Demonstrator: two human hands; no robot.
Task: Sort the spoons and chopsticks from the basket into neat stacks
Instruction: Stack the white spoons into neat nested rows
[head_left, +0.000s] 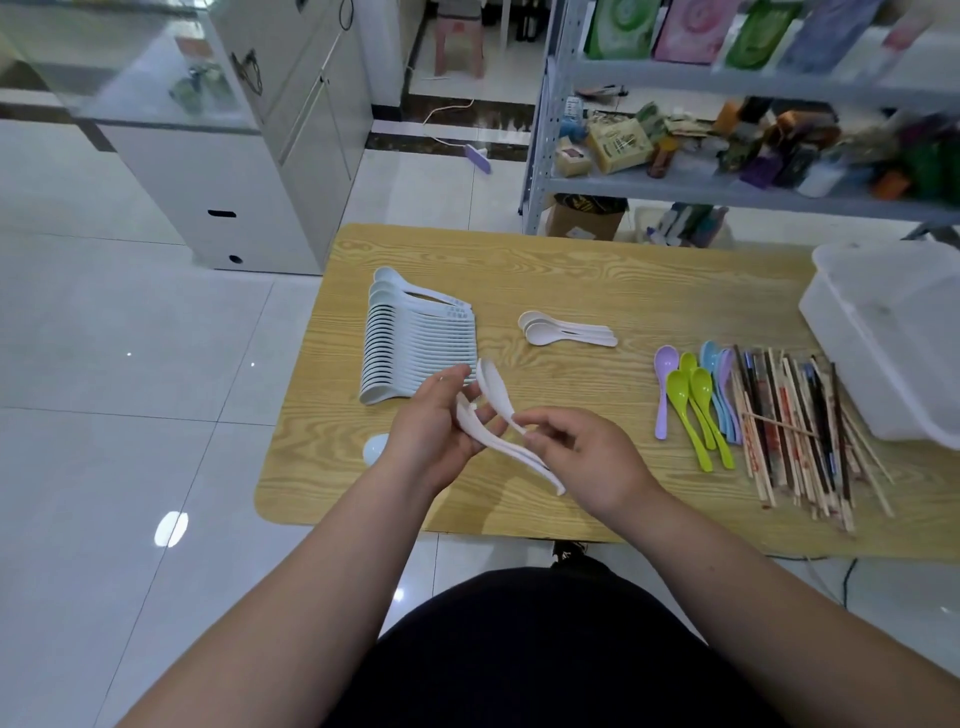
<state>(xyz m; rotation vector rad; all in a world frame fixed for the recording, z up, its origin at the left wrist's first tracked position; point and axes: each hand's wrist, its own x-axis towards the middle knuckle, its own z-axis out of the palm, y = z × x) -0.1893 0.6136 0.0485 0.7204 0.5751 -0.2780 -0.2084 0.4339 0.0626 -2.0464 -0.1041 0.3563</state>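
Note:
My left hand (434, 434) grips a few nested white soup spoons (498, 447) above the table's front half. My right hand (587, 457) pinches the handle of one more white spoon (493, 387) beside them. A long row of nested white spoons (415, 345) lies on the wooden table (571, 270) just beyond my left hand. A small stack of cream spoons (563, 332) lies mid-table. Coloured spoons (696, 400) in purple, green and blue lie to the right, next to a pile of wooden chopsticks (800, 431). A white plastic basket (893, 332) stands at the far right.
One white spoon bowl (375, 449) shows at the table's left edge, partly behind my left wrist. A grey shelf unit (727, 176) with boxes stands behind the table. A white cabinet (249, 171) stands to the left on a glossy tiled floor.

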